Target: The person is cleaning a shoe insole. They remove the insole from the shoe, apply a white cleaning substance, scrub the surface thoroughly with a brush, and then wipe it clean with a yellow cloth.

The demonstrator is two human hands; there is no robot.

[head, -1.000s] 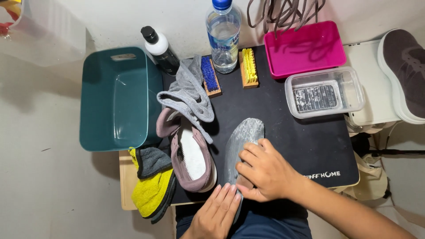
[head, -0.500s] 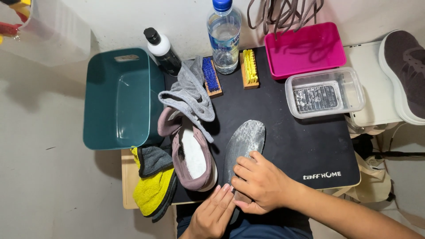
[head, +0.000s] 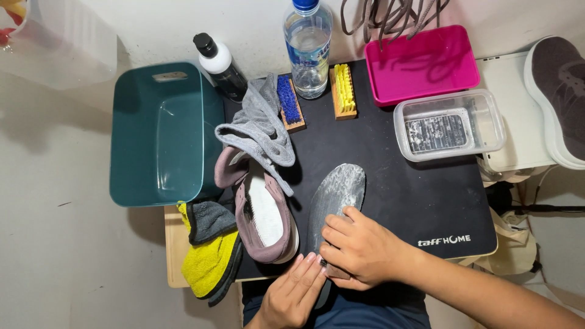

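Observation:
A grey insole point(head: 338, 189), dusted with white foam, lies on the black mat point(head: 396, 201). My right hand point(head: 359, 250) is curled over the insole's near half, closed on a small brush point(head: 337, 272) that is mostly hidden under the fingers. My left hand point(head: 292, 292) lies flat with fingers together on the insole's near end, holding it down at the table's front edge. A mauve shoe point(head: 259, 213) with a white lining lies just left of the insole, and a grey cloth point(head: 262, 131) is draped over its far end.
A teal tub point(head: 158, 134) stands at the left, with a yellow and grey cloth point(head: 207, 250) in front of it. Blue brush point(head: 287, 103), yellow brush point(head: 344, 91), water bottle point(head: 308, 45) and dark bottle point(head: 219, 64) line the back. Pink tray point(head: 420, 64), clear container point(head: 448, 125), second shoe point(head: 557, 97) at the right.
My right hand has slid along the insole toward me, from its middle to its near half. My left hand stays at the insole's near end.

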